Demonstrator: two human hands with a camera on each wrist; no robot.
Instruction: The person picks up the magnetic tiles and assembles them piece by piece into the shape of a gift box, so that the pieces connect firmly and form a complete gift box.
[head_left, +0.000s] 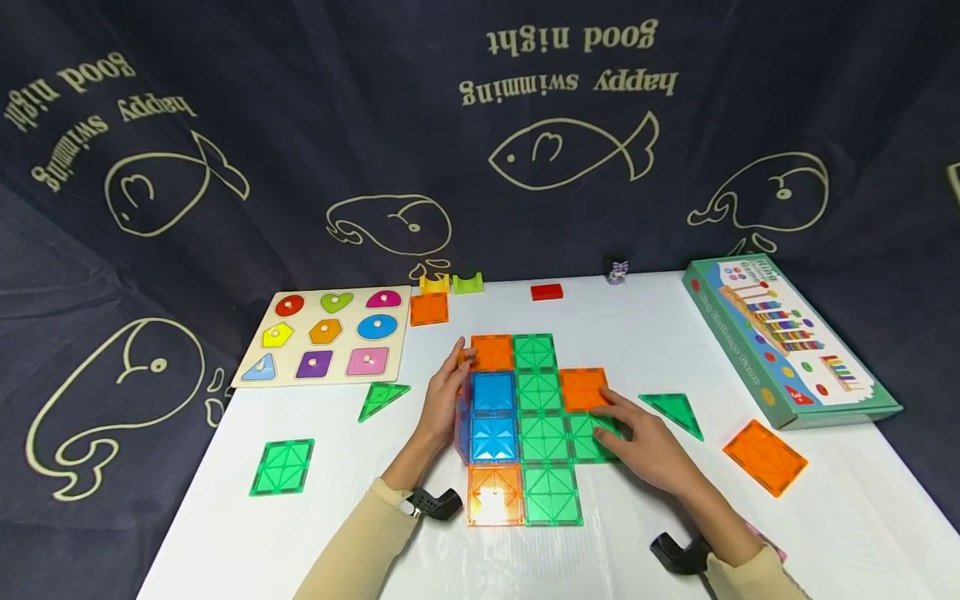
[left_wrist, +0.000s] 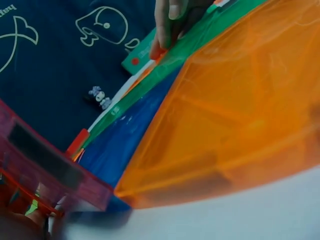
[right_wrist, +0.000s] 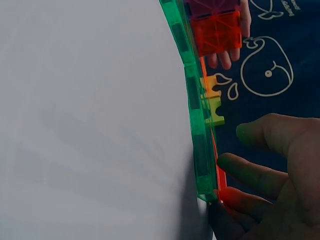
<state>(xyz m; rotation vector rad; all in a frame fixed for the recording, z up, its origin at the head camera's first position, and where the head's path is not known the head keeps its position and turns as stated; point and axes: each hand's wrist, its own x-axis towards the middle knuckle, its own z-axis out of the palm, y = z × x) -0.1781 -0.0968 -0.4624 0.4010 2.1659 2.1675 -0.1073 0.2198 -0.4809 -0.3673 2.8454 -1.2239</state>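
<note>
Flat magnetic tiles lie joined on the table: a green tile column [head_left: 543,437], blue tiles [head_left: 493,437] and orange tiles at the ends. Along the left edge, purple-pink tiles [head_left: 462,421] stand upright. My left hand [head_left: 441,396] rests against their outer side near the far orange tile [head_left: 492,353]; its fingertips show past an upright orange tile [right_wrist: 217,35] in the right wrist view. My right hand [head_left: 648,437] touches the outlying green tile [head_left: 588,446] and the right orange tile [head_left: 583,390] with spread fingers.
A shape puzzle board [head_left: 337,335] lies back left, and a game box [head_left: 787,342] back right. Loose green tile [head_left: 282,467], green triangles [head_left: 672,413], orange tile [head_left: 765,457] and red block [head_left: 547,292] lie around the tiles.
</note>
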